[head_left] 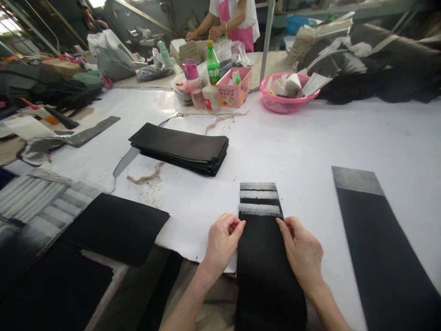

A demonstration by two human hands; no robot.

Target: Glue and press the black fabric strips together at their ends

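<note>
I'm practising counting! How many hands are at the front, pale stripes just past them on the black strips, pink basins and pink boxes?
Front hands: 2 (left hand, right hand)
Pale stripes: 3
Pink basin: 1
Pink box: 1
Total: 7

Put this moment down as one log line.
left hand: pinches strip, left edge | right hand: pinches right edge | pale bands: beyond hands | black stack: on table

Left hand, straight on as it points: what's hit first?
Left hand would likely meet the long, flat black strip material with pale grey end bands, whose edge it touches; depth is unclear.
</note>
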